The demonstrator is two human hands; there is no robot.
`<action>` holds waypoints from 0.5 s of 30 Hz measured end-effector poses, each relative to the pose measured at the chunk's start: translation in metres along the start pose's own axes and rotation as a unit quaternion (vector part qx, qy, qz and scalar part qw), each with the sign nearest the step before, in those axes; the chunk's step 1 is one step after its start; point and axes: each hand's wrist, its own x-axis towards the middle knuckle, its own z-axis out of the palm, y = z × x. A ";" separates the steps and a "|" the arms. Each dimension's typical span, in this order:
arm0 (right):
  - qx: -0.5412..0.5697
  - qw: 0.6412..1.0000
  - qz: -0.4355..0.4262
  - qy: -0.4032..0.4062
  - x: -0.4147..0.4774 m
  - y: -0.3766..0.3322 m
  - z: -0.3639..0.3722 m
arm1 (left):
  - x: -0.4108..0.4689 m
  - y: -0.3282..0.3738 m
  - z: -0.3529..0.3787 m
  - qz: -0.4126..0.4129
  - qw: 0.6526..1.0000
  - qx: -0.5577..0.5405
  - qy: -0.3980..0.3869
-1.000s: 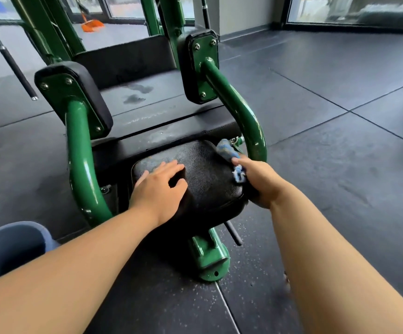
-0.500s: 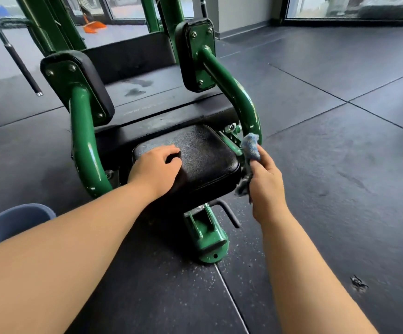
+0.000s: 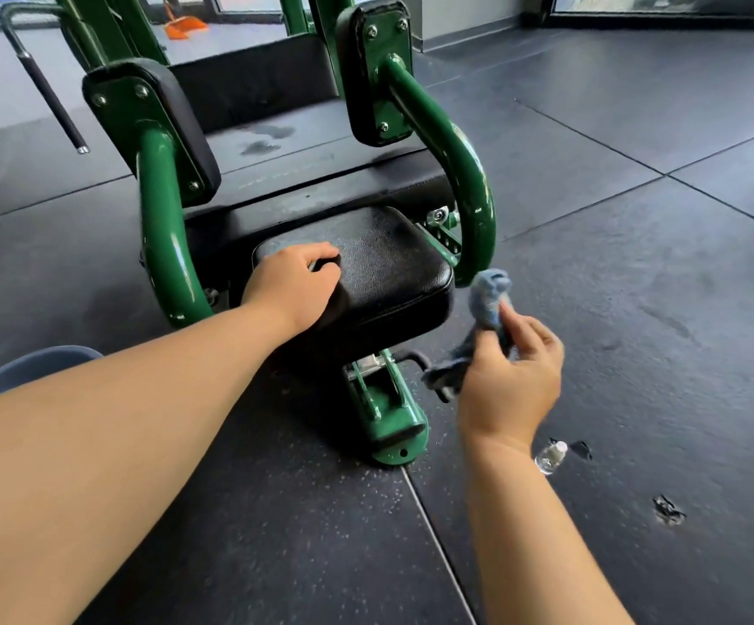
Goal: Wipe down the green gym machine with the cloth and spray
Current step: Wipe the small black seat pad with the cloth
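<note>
**Head view: wiping a gym machine, cloth lifted clear.** Nearest the viewer, both forearms reach forward over the black rubber floor (image 3: 276, 534). The rim of a blue tub (image 3: 28, 367) shows at the near left edge.

The right hand (image 3: 510, 385) is raised off the floor, just right of the machine's base. Its thumb and fingers are bent round a bunched blue-grey cloth (image 3: 488, 304), pinching it near the middle. One wad stands above the fingertips and a tail hangs down to the left. The cloth touches no surface; it hangs just beside the lower end of the right curved tube (image 3: 472, 196), probably the next part to be wiped.

A small clear bottle (image 3: 551, 456) lies on the floor just right of that wrist. It is likely the spray, set down within reach so the hand is free for the cloth. Dark scraps (image 3: 669, 510) lie farther right.

The green gym machine (image 3: 393, 421) stands at centre. The left hand (image 3: 294, 286) rests on the near-left part of its black seat pad (image 3: 384, 272). Its fingers are curled under and hold nothing visible, so it is apparently bracing the body.

Beyond the seat, the left curved tube (image 3: 159, 236) and the right one each rise to a bolted black pad. Farther off are a wet-looking patch (image 3: 267, 139) on the platform, a black-gripped handle (image 3: 50, 97) at far left, and an orange dustpan (image 3: 186, 25).
</note>
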 end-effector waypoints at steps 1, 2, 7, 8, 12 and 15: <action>-0.017 1.000 -0.008 0.015 0.012 -0.002 -0.002 | 0.001 0.000 0.000 -0.005 1.000 -0.003 0.004; -0.027 0.999 -0.017 0.007 0.018 -0.002 -0.001 | 0.002 -0.001 0.001 -0.008 1.000 -0.008 0.008; 0.011 0.999 -0.028 -0.040 -0.019 0.005 0.033 | -0.007 -0.006 0.001 -0.024 0.996 -0.069 0.046; 0.021 0.999 -0.026 -0.038 -0.025 0.009 0.036 | -0.010 -0.008 0.001 -0.025 0.995 -0.090 0.044; 0.002 0.990 -0.069 -0.120 -0.065 0.027 0.043 | -0.031 -0.026 -0.003 0.003 0.981 -0.196 0.009; -0.005 0.988 -0.086 -0.128 -0.067 0.025 0.036 | -0.052 -0.042 -0.007 0.039 0.972 -0.231 -0.009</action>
